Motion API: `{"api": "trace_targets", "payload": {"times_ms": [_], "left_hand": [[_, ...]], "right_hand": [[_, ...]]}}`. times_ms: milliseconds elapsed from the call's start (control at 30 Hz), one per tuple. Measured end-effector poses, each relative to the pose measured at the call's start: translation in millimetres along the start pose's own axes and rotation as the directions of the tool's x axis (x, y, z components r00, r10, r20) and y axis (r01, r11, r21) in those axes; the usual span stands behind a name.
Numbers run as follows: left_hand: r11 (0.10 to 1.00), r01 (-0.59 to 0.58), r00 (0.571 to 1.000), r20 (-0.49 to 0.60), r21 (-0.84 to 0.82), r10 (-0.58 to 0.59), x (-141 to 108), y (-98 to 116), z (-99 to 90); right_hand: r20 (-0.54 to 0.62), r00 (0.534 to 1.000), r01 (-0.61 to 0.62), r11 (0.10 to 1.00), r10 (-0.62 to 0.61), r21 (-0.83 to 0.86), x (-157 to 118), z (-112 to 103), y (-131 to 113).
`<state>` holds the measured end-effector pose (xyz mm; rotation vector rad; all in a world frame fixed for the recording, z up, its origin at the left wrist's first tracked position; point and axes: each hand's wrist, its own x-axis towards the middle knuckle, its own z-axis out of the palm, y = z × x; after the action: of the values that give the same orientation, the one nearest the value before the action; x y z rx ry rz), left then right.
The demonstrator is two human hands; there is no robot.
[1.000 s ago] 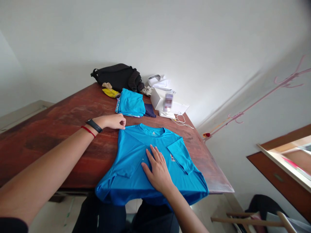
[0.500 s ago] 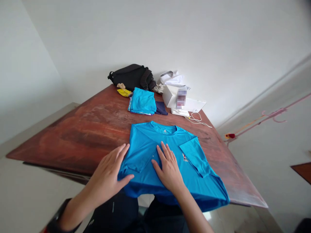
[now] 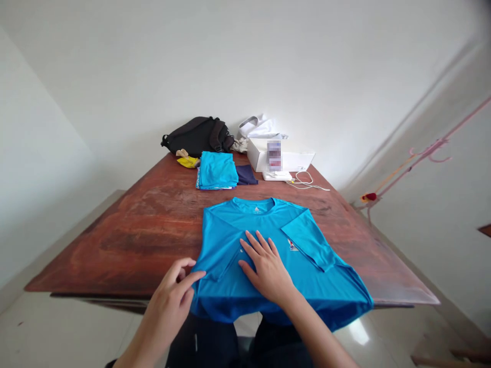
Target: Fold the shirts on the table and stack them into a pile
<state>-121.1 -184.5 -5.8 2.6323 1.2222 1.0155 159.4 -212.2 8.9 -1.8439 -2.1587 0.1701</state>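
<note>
A blue short-sleeved T-shirt (image 3: 264,220) lies spread on the wooden table, collar facing away. Its left sleeve is folded inward, its right sleeve lies on the body, and its hem hangs over the near edge. My right hand (image 3: 266,268) rests flat on the middle of the shirt with its fingers spread. At the shirt's left edge is my left hand (image 3: 176,291), its fingers bent and apart, with one fingertip touching the cloth near the folded sleeve. I see no cloth gripped in it.
Beyond the shirt on the table (image 3: 146,220) lie folded blue clothes (image 3: 218,171), a dark blue cloth (image 3: 246,175) and a yellow item (image 3: 187,162). Farther back are a black bag (image 3: 195,135), a white box (image 3: 297,161), a white device (image 3: 276,176) and a cable (image 3: 307,184).
My left hand has gone from stretched fingers to bent ones at the shirt's left edge. My right hand stays on the shirt, its fingers slightly more spread. The camera view has shifted.
</note>
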Motion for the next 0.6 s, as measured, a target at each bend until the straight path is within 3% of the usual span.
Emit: {"api": "trace_targets", "payload": {"times_ms": [100, 233, 400, 500, 600], "left_hand": [[1.000, 0.004, 0.999, 0.033, -0.009, -0.004, -1.6, 4.8, -5.6], [0.997, 0.001, 0.984, 0.178, -0.073, 0.012, 5.9, 18.4, -19.1], [0.995, -0.005, 0.970, 0.242, -0.104, 0.030, 45.9, 22.9, -33.4], [0.994, -0.009, 0.948, 0.314, -0.112, 0.044, 81.4, 14.2, -26.7], [0.993, -0.061, 0.878, 0.468, -0.106, 0.104, 106.3, 5.9, -7.6]], "right_hand": [[-0.009, 1.000, 0.000, 1.000, 0.001, 0.029, 0.3, -0.2, -0.1], [-0.039, 0.999, 0.001, 0.996, 0.003, 0.086, 0.2, 1.3, 1.2], [-0.082, 0.997, 0.009, 0.988, 0.004, 0.155, -1.0, 2.0, 2.4], [-0.082, 0.997, 0.004, 0.985, 0.010, 0.174, -1.4, 1.8, 3.0], [-0.081, 0.997, 0.005, 0.980, 0.011, 0.197, -1.2, 2.1, 4.0]]}}
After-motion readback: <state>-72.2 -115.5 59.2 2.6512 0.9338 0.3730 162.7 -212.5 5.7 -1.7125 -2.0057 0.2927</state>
